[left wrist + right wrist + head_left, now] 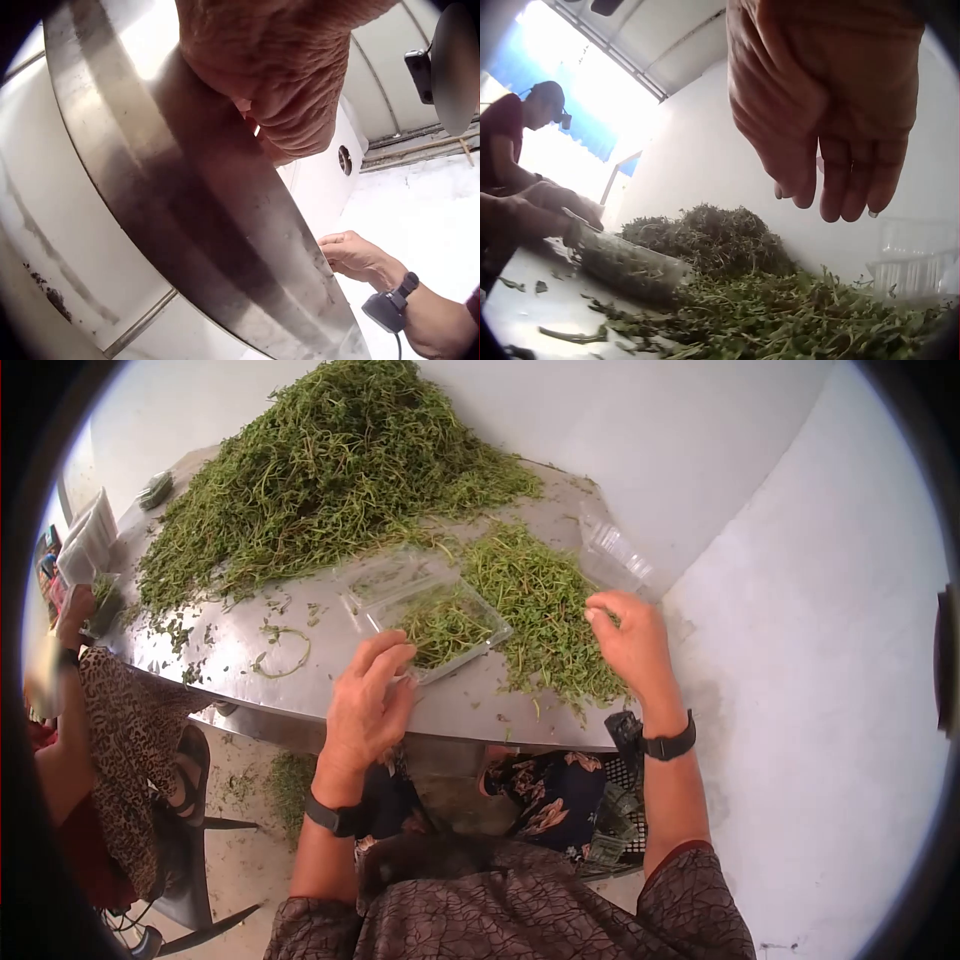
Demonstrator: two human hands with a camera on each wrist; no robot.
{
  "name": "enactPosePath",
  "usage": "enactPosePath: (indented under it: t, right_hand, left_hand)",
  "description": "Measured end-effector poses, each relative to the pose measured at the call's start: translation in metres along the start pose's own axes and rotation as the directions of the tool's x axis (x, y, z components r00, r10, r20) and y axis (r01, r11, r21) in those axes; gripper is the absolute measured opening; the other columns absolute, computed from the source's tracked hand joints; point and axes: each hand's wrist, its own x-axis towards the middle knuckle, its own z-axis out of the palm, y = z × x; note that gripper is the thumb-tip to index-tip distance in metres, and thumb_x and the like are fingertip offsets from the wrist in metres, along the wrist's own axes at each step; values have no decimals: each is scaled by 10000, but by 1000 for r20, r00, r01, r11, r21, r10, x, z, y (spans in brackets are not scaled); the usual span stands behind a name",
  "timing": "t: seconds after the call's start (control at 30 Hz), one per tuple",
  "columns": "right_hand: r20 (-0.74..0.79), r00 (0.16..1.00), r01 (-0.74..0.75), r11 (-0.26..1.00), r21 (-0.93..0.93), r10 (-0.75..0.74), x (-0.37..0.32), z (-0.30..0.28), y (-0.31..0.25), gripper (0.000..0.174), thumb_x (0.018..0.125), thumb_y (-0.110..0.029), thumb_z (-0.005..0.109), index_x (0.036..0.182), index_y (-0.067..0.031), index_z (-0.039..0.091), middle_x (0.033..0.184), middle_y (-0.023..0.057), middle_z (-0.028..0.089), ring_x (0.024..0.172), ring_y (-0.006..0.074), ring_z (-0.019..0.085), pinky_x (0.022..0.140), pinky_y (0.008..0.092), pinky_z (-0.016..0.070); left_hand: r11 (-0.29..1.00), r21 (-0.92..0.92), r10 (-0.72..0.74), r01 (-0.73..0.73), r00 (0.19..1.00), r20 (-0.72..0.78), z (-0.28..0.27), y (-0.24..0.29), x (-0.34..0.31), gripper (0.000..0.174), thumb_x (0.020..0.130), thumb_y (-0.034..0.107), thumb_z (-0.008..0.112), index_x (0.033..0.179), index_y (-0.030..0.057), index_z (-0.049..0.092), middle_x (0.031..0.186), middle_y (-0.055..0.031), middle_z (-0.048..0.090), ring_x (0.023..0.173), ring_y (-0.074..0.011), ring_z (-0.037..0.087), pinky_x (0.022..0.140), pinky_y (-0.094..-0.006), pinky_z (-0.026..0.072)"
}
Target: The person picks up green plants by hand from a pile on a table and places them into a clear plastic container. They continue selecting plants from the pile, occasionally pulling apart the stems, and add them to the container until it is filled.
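My left hand [365,700] grips the near left corner of a clear plastic clamshell container [462,658]. Its hinged lid [395,575] lies open on the far side, and some leafy green sprigs [440,632] are inside. In the right wrist view the container [641,259] shows side-on, with the left hand [544,206] around its end. Over the right edge of a low pile of cut greens [540,610] hangs my right hand [632,645]. Its fingers [851,180] point loosely down above the leaves, with nothing visible between them.
A tall heap of greens [340,470] covers the back of the metal table [450,715]. Clear empty containers [615,555] stand at the right beside the white wall [800,660]. Another person [517,142] works at the left near stacked containers [88,540]. A black crate [622,800] sits below the table edge.
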Motion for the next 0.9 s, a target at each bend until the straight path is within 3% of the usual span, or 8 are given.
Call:
enactPosePath:
  t: [0.1, 0.2, 0.27, 0.37, 0.43, 0.5, 0.67, 0.9]
  right_hand:
    - [91, 993, -65, 996, -56, 70, 19, 2, 7, 181, 822, -154, 648, 937, -23, 699, 882, 192, 690, 856, 379, 651, 758, 439, 509]
    - [173, 976, -101, 981, -164, 130, 32, 11, 18, 272, 829, -207, 670, 1024, -19, 700, 940, 183, 708, 869, 328, 676, 793, 379, 516]
    - [182, 978, -72, 984, -161, 102, 38, 17, 21, 196, 811, -192, 668, 904, -23, 702, 804, 210, 670, 792, 402, 644, 727, 468, 497]
    - [274, 952, -70, 968, -241, 137, 48, 24, 19, 192, 813, -207, 675, 870, -24, 698, 780, 214, 664, 781, 401, 646, 726, 472, 501]
    - [276, 953, -56, 966, -252, 127, 50, 32, 25, 187, 813, -211, 677, 857, -30, 696, 771, 213, 662, 776, 402, 645, 721, 473, 503]
    - [278, 954, -42, 964, -261, 116, 51, 40, 31, 183, 813, -215, 680, 845, -36, 694, 762, 211, 659, 770, 403, 645, 716, 474, 504]
    - [238, 970, 32, 941, -336, 52, 50, 52, 49, 148, 795, -173, 687, 743, -35, 679, 726, 206, 648, 737, 399, 647, 681, 477, 515]
    - [255, 963, 38, 901, -432, 82, 49, 58, 62, 104, 747, -96, 652, 671, -26, 657, 687, 211, 629, 694, 413, 635, 646, 482, 514]
  left_hand:
    - [1000, -20, -20, 20, 1000, -8, -1, 3, 2, 352, 748, -45, 651, 1092, 20, 612, 1172, -153, 606, 842, -289, 658, 738, -367, 546]
    - [998, -20, -54, 54, 999, -1, -2, 5, 2, 356, 744, -44, 649, 1092, 18, 611, 1170, -155, 605, 851, -295, 657, 739, -367, 546]
    - [999, -7, -38, 38, 999, -2, -2, 4, 1, 375, 745, -67, 633, 1109, 17, 608, 1180, -143, 603, 839, -260, 649, 715, -338, 554]
    - [1000, 8, -19, 19, 1000, -1, -1, 2, 0, 398, 744, -90, 617, 1127, 18, 604, 1193, -132, 600, 816, -222, 641, 687, -310, 560]
    - [1000, 12, -17, 17, 1000, -3, -1, 3, 0, 401, 742, -90, 616, 1127, 19, 604, 1194, -133, 599, 805, -218, 641, 683, -310, 558]
    - [998, -6, -56, 56, 998, -3, -2, 5, 0, 371, 733, -45, 645, 1097, 24, 610, 1172, -145, 607, 823, -289, 658, 717, -367, 548]
    - [998, -12, -66, 66, 998, -5, -2, 7, 0, 374, 731, -47, 651, 1095, 29, 610, 1175, -140, 607, 789, -278, 657, 695, -358, 549]
    - [998, -8, -61, 60, 998, -8, -2, 6, 0, 372, 733, -53, 647, 1094, 30, 609, 1179, -139, 608, 763, -264, 656, 684, -353, 548]
